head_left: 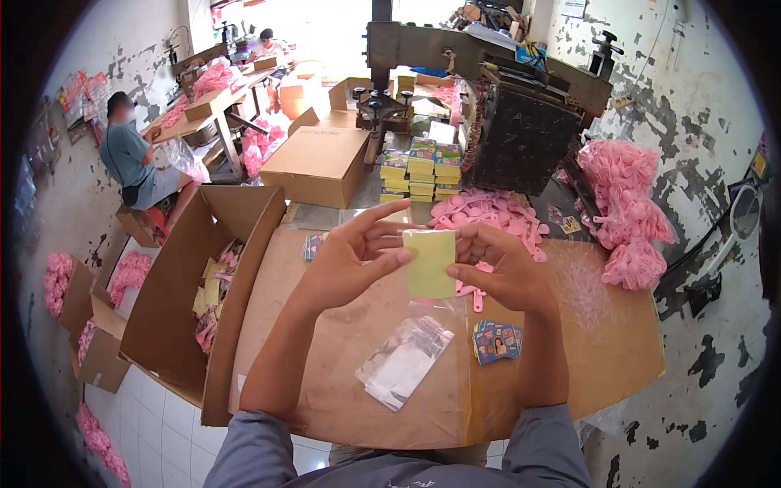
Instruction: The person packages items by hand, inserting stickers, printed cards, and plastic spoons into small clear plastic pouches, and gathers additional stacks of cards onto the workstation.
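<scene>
My left hand and my right hand hold a pale yellow card upright between them above the table. Thumbs press its near face at the left and right edges, with the other fingers behind. Clear plastic seems to show around the card, but I cannot tell whether it sits in a bag. Below lies a stack of clear plastic bags. Near my right forearm rests a small fanned pile of printed blue cards. Pink plastic spoons are heaped just beyond my hands.
Stacks of cards stand at the back beside a black machine. Bagged pink spoons pile up at right. A large open carton stands left; a closed carton is behind. A co-worker sits at far left.
</scene>
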`<state>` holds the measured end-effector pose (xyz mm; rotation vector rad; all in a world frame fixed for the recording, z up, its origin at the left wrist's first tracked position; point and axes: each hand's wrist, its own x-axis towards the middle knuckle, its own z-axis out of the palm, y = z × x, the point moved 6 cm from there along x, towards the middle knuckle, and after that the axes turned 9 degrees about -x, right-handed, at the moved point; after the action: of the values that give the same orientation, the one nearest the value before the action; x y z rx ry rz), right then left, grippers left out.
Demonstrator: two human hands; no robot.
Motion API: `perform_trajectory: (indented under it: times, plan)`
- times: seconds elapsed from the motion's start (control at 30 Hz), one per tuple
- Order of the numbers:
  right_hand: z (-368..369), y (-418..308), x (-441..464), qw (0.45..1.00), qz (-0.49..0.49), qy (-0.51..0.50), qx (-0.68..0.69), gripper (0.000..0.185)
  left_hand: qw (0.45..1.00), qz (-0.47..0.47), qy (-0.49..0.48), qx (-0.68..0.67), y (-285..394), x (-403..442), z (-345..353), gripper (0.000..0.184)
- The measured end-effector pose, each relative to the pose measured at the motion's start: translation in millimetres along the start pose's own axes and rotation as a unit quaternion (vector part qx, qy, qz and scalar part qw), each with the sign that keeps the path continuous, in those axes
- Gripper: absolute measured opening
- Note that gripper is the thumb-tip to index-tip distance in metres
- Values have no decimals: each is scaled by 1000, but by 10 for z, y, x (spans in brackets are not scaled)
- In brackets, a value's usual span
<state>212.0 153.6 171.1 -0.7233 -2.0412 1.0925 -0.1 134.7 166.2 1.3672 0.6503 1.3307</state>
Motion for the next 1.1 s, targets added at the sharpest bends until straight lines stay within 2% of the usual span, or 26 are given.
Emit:
perform_trajectory:
  times: [0.03, 0.13, 0.17, 0.27, 0.33, 0.37, 0.4, 0.43, 0.47, 0.5, 0.53, 0.6, 0.67, 0.77, 0.8, 0.87, 0.9, 0.93, 0.97, 1.03, 1.1]
  plan:
    - [12, -7, 6, 1000, -3, 1, 22, 42, 1000, -8, -1, 4, 31, -8, -2, 33]
    - [41, -64, -17, 999, -15, 8, 31, 43, 985, -103, -136, 34, -162, -62, -103, 20]
    - [36, -138, -13, 999, -27, 19, -5, 42, 983, -114, -146, 18, -154, -63, -118, 17]
    - [-32, -331, -57, 993, -50, 51, -92, 40, 990, -55, -75, 110, 202, -72, -518, 19]
    - [-143, -355, -121, 988, -53, 78, -119, 38, 990, 53, 86, 101, 516, -157, -1069, 23]
    - [-210, -351, -160, 988, -36, 83, -127, 33, 967, 101, 215, 93, 675, -241, -1312, 25]
    - [-266, -349, -188, 987, -31, 86, -130, 33, 925, 147, 339, 84, 820, -371, -1532, 27]
    - [-317, -344, -214, 987, -26, 89, -133, 32, 889, 174, 385, 178, 952, -490, -1724, 33]
    - [-361, -339, -234, 986, -20, 93, -137, 31, 820, 224, 431, 301, 1083, -610, -1882, 39]
    - [-398, -349, -247, 983, -27, 98, -151, 31, 721, 257, 491, 416, 1196, -746, -2025, 44]
    - [-429, -358, -259, 980, -32, 103, -166, 30, 571, 302, 536, 543, 1279, -846, -2020, 49]
    - [-463, -395, -277, 975, -22, 111, -191, 30, 517, 288, 542, 597, 1219, -864, -2081, 57]
    - [-501, -439, -315, 971, 12, 118, -209, 31, 726, 179, 478, 460, 1128, -709, -1997, 63]
    - [-545, -476, -336, 949, 13, 92, -302, 31, 877, 71, 288, 378, 853, -346, -1312, 46]
    - [-563, -410, -340, 946, 26, 77, -313, 30, 901, 41, 206, 380, 631, -223, -1155, 42]
    - [-575, -187, -348, 940, 50, 47, -333, 28, 915, -36, 46, 399, 171, -54, -768, 36]
    - [-562, -71, -379, 922, 103, 25, -371, 28, 905, -82, -32, 415, -60, -31, -529, 35]
    - [-549, 138, -439, 914, 127, -15, -386, 29, 891, -104, -100, 431, -389, -10, -383, 38]
    - [-559, 433, -539, 903, 150, -57, -399, 30, 851, -159, -152, 476, -620, -44, -226, 40]
    - [-492, 801, -723, 881, 193, -117, -416, 32, 778, -218, -230, 542, -1023, -136, -7, 41]
    - [-405, 1022, -895, 861, 230, -153, -426, 33, 763, -199, -219, 574, -1402, -200, 65, 39]
